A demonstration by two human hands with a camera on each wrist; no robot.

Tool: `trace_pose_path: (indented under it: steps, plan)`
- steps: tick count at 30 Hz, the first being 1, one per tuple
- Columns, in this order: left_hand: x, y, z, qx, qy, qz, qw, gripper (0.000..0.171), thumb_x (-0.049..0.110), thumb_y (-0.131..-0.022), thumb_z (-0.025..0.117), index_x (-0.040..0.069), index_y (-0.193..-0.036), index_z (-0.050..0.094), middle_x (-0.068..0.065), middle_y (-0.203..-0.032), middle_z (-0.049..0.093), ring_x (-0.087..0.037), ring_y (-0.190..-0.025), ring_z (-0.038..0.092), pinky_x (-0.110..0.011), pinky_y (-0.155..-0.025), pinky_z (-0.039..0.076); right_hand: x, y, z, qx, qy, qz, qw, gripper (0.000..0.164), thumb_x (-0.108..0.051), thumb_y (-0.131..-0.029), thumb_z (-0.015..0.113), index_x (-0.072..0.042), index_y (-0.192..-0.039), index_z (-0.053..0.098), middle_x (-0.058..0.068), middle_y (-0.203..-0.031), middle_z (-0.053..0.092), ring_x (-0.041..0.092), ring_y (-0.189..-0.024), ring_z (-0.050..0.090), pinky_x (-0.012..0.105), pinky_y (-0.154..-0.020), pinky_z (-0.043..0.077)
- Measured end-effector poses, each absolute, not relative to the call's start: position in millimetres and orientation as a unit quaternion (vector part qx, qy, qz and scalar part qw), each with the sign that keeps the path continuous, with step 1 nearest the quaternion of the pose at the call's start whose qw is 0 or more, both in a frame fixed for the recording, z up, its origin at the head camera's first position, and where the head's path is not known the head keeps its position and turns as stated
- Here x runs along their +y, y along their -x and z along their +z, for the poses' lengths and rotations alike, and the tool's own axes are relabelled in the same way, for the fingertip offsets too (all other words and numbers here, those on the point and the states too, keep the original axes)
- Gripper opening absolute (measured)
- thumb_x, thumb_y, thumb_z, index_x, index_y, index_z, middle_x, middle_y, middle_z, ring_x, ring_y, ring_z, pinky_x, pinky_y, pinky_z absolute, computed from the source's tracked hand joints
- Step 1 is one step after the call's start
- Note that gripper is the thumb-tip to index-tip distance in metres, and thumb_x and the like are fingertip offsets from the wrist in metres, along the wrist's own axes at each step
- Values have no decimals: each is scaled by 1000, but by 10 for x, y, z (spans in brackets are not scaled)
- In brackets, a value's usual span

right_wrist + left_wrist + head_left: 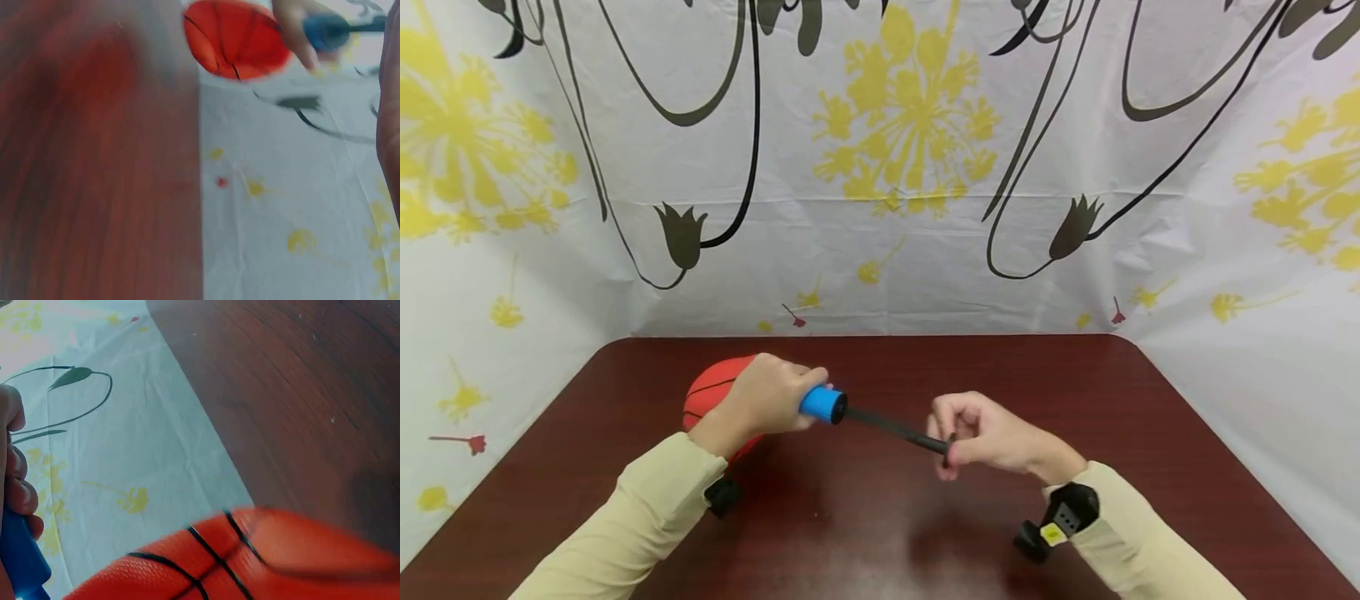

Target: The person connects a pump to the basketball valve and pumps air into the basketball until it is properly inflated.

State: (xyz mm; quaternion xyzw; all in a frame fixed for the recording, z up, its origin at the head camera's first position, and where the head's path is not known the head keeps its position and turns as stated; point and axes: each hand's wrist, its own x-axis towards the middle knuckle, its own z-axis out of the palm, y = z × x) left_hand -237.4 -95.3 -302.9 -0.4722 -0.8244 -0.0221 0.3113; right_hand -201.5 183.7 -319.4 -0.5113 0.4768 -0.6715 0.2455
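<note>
My left hand [771, 393] grips the blue barrel [822, 403] of a hand pump above the table. From the barrel a black rod [895, 428] extends toward the right. At its far end, my right hand [988, 435] pinches the small dark handle [950, 450] between thumb and fingers. An orange-red basketball [715, 385] with black lines lies behind and below my left hand, partly hidden by it. In the left wrist view the basketball [206, 565] fills the bottom, and the blue barrel [22, 556] runs down the left edge. Whether pump and ball are joined, I cannot tell.
A dark red-brown wooden table [827, 542] with rounded far corners lies under both hands. White cloth [880, 283] printed with yellow and dark flowers hangs behind it and along both sides. Each wrist wears a black camera; the right one [1033, 542] hangs close above the tabletop.
</note>
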Motion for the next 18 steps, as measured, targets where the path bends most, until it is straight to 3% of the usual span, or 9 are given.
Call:
trace_pose_path:
  steps: [7, 10, 13, 18]
  plan:
    - [-763, 2282, -3072, -815, 463, -53, 343, 28, 30, -64, 73, 12, -73, 54, 3, -57, 58, -10, -42, 50, -23, -43, 41, 1438, 2089, -3188, 559, 480, -658, 156, 27, -13, -84, 57, 5, -78, 39, 3, -80, 61, 11, -67, 63, 33, -58, 51]
    - [-767, 2263, -3106, -812, 484, -45, 322, 29, 30, -63, 73, 12, -73, 52, 4, -55, 55, -8, -40, 47, -20, -42, 39, 1459, 2034, -3217, 581, 465, -647, 166, 22, -7, -84, 57, 6, -80, 40, 2, -84, 62, 12, -69, 63, 36, -59, 51]
    - [-803, 2276, -3112, -814, 492, -39, 305, 30, 29, -62, 72, 13, -74, 50, 5, -55, 55, -7, -41, 46, -20, -42, 39, 1607, 1977, -3218, 568, 461, -657, 184, 19, -3, -83, 58, 4, -79, 41, 3, -85, 62, 11, -69, 63, 31, -61, 51]
    - [-909, 2311, -3046, -830, 465, -45, 305, 37, 28, -56, 77, 12, -75, 49, 3, -61, 60, -10, -45, 51, -26, -47, 45, 1879, 1993, -3166, 481, 526, -671, 204, 21, -13, -86, 54, 2, -81, 40, 6, -80, 59, 12, -69, 59, 28, -57, 48]
